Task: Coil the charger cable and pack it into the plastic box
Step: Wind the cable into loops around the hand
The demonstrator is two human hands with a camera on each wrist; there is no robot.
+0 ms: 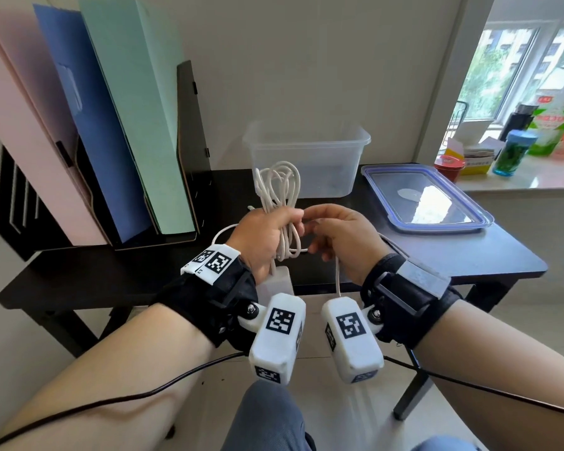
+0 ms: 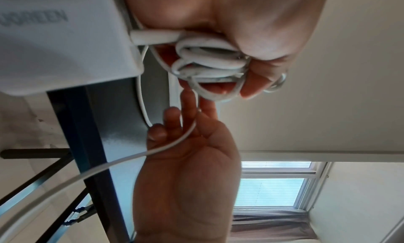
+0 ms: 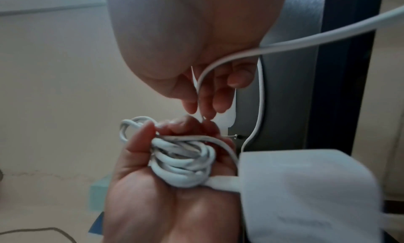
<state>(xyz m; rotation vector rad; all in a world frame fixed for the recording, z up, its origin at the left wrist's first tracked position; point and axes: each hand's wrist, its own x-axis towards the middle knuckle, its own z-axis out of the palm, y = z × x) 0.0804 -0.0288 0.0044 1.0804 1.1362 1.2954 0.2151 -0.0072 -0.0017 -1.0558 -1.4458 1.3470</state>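
The left hand (image 1: 267, 236) is curled tightly round a bundle of white charger cable (image 1: 279, 190), its loops standing up above the fist, held over the front edge of the black table (image 1: 469, 252); the white charger block (image 3: 306, 186) hangs just beneath that hand, joined to the bundle; the right hand (image 1: 342, 239), fingers bent, pinches a loose strand of the same cable just beside the left fist; the clear plastic box (image 1: 306, 154) stands open at the table's back edge, well apart from the hands; its blue-rimmed lid (image 1: 427, 200) lies flat toward the right edge; file holders (image 1: 111, 125) stand at the left.
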